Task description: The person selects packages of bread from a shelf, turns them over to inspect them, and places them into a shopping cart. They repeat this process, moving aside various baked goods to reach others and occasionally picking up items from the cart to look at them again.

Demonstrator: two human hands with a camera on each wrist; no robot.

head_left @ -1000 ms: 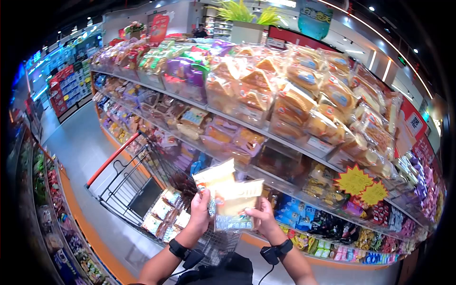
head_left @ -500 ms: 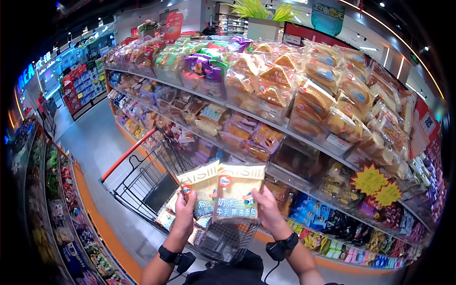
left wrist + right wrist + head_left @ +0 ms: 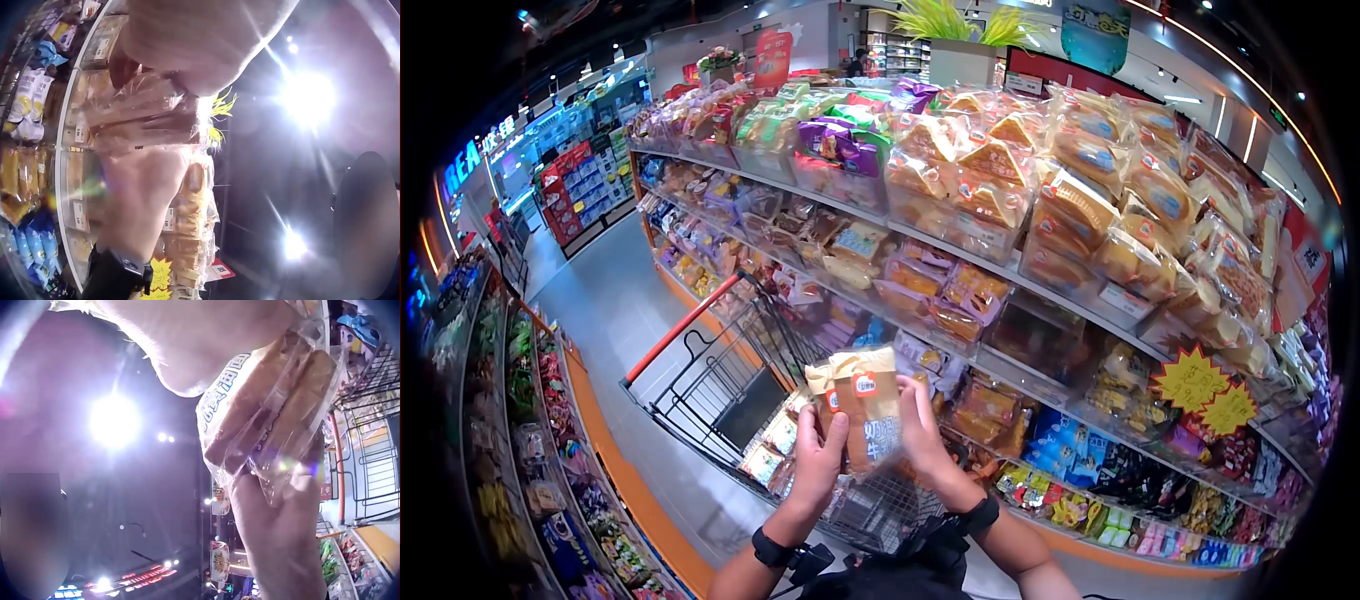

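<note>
Two clear plastic packs of sliced bread are held together in front of my chest. The front bread pack (image 3: 876, 410), with a red round logo and pale lettering, overlaps the second bread pack (image 3: 824, 378) at its left. My left hand (image 3: 820, 452) grips the left side, thumb upright along the front. At the right edge, my right hand (image 3: 918, 432), slightly blurred, holds the packs with its fingers pointing up. From the right wrist, the two packs (image 3: 253, 415) show side by side, with crinkled wrapping around their ends.
A wire shopping cart (image 3: 710, 385) with a red handle stands below and left, holding several packs (image 3: 762, 462). Ahead runs a tiered shelf (image 3: 1000, 268) loaded with packaged bread. A yellow starburst sign (image 3: 1190, 378) hangs on it at right. Another shelf (image 3: 535, 440) lines the left.
The two bread packs, first fanned apart with one in each hand, are now brought together and overlapping. Both hands have drawn closer, and the packs have turned so their front faces are darker.
</note>
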